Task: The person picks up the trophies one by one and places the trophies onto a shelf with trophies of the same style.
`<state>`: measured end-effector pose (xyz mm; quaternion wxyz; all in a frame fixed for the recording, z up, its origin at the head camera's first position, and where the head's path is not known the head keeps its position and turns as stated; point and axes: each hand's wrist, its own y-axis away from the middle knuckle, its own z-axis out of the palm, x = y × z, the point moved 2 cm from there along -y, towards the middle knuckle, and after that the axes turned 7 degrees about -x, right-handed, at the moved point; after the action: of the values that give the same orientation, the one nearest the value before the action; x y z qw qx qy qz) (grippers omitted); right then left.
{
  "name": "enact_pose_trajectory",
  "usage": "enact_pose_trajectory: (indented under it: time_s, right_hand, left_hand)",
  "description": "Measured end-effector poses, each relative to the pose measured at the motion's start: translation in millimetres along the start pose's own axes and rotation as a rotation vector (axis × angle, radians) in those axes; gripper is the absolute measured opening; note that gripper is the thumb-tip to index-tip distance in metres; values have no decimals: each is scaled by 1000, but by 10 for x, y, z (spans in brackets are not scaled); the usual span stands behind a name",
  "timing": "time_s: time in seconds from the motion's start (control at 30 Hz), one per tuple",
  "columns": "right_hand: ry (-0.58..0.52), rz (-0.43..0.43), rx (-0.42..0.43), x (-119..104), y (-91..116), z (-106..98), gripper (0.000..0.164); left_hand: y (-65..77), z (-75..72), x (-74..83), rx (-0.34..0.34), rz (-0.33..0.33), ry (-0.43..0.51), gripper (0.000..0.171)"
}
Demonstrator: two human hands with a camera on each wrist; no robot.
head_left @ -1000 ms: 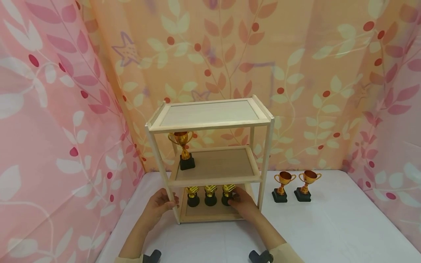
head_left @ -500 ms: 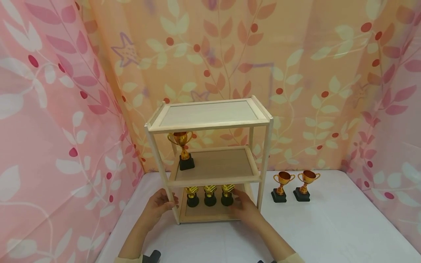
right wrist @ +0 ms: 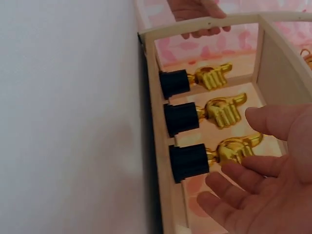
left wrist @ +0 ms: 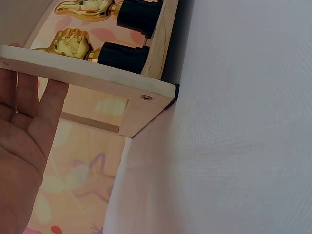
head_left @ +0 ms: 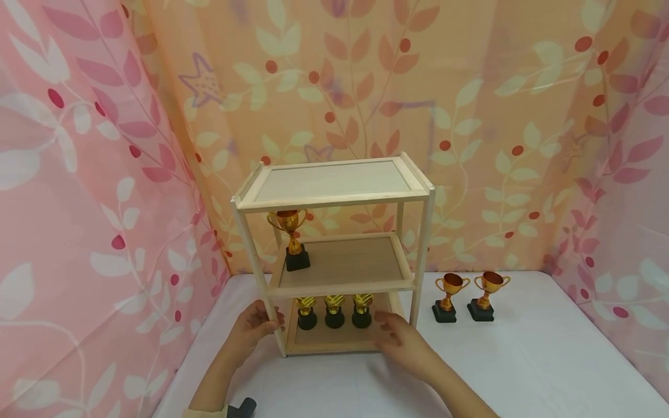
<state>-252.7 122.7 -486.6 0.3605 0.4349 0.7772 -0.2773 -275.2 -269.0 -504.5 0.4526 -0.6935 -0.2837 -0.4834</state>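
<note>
A pale wooden three-tier shelf point(head_left: 342, 285) stands on the white table. My left hand point(head_left: 251, 328) holds its front left post, thumb in front and fingers reaching behind. Three gold thumbs-up trophies on black round bases line the bottom tier: a left one point(head_left: 306, 318), a middle one point(head_left: 334, 316) and a right one point(head_left: 362, 316). Beside the right trophy, my right hand point(head_left: 410, 348) is empty, its fingers spread and apart from the base in the right wrist view. One gold cup trophy point(head_left: 297, 255) stands at the left of the middle tier.
Two more cup trophies, one nearer the shelf point(head_left: 446, 307) and one farther right point(head_left: 484, 305), stand on the table point(head_left: 549, 360). Patterned cloth point(head_left: 470, 116) hangs behind and at both sides. The shelf's front right post point(head_left: 422, 255) rises close by my right hand.
My right hand has let go of the right thumbs-up trophy and drawn back toward the lower right. That trophy stays standing on the bottom tier. My left hand keeps its place on the post.
</note>
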Motion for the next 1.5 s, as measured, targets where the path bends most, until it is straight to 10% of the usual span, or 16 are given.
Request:
enact_pose_trajectory:
  time_s: [0.9, 1.5]
  right_hand:
    - [-57, -360, -389, -304, 324, -817, 24]
    - [46, -362, -27, -166, 488, -1401, 23]
  left_hand:
    - [6, 11, -11, 1, -4, 13, 18]
    - [0, -4, -13, -1, -10, -20, 20]
